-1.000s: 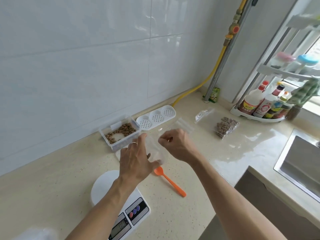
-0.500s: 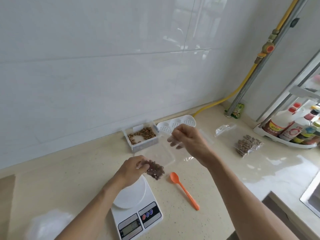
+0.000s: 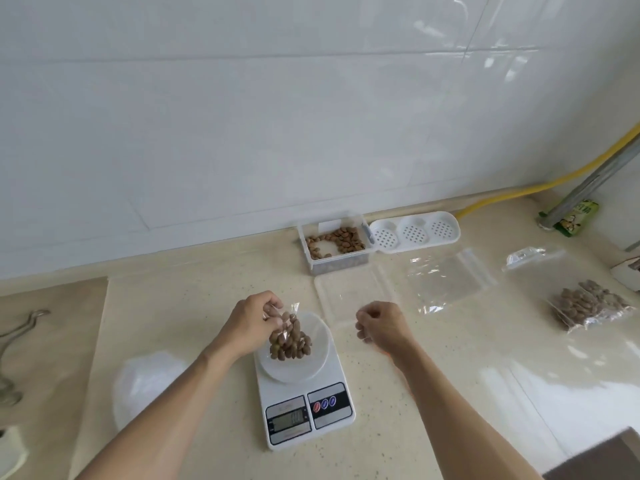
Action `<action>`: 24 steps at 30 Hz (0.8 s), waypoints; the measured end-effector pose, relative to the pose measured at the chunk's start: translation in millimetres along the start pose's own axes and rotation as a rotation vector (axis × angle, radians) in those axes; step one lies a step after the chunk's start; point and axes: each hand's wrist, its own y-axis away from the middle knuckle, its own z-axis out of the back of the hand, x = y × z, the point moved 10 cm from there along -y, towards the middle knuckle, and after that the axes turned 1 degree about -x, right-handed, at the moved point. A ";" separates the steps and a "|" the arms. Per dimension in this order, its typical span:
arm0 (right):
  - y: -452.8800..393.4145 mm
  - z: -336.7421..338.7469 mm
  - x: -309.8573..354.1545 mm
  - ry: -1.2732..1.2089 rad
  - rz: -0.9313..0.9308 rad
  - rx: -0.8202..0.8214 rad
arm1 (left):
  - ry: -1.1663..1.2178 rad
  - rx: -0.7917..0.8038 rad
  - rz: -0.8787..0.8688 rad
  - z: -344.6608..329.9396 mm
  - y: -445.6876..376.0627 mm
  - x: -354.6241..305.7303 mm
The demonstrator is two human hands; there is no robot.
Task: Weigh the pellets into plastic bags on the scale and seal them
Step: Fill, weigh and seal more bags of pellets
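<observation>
While the left hand [image 3: 252,323] pinches the clear plastic bag of brown pellets [image 3: 290,337] on the white digital scale [image 3: 304,393] at lower centre, the right hand [image 3: 379,325] hovers loosely curled, empty; weighing looks underway, sealing next.

Left hand [image 3: 250,323]: I pinch the top of the pellet bag [image 3: 289,336], its bottom on the scale [image 3: 304,386] pan.
Right hand [image 3: 379,327]: curled loosely beside the scale, holding nothing.
Box of pellets [image 3: 334,242]: by the wall.
</observation>
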 end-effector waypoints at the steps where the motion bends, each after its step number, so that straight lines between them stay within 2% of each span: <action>1: -3.7 -3.5 -3.9 0.004 -0.010 0.002 | -0.022 -0.007 0.010 -1.8 -1.1 5.4; 6: -18.0 -8.6 -12.2 0.048 -0.041 -0.016 | -0.226 -0.051 -0.012 -10.2 -4.8 18.1; 9: -20.4 -3.5 -11.5 0.150 -0.032 -0.069 | -0.405 -0.148 -0.084 -4.5 3.2 13.5; 12: -15.5 2.9 7.6 0.376 0.113 -0.202 | -0.557 -0.252 -0.206 -0.7 22.2 7.6; 15: 2.5 -5.9 39.6 0.544 0.329 -0.282 | -0.700 -0.245 -0.240 -10.2 41.2 22.0; 19: 26.3 -37.6 65.7 0.775 0.534 -0.223 | -0.770 -0.172 -0.199 -27.6 65.5 54.1; 24: 48.8 -67.7 63.8 0.957 0.587 -0.101 | -0.748 -0.140 -0.205 -39.1 87.9 74.0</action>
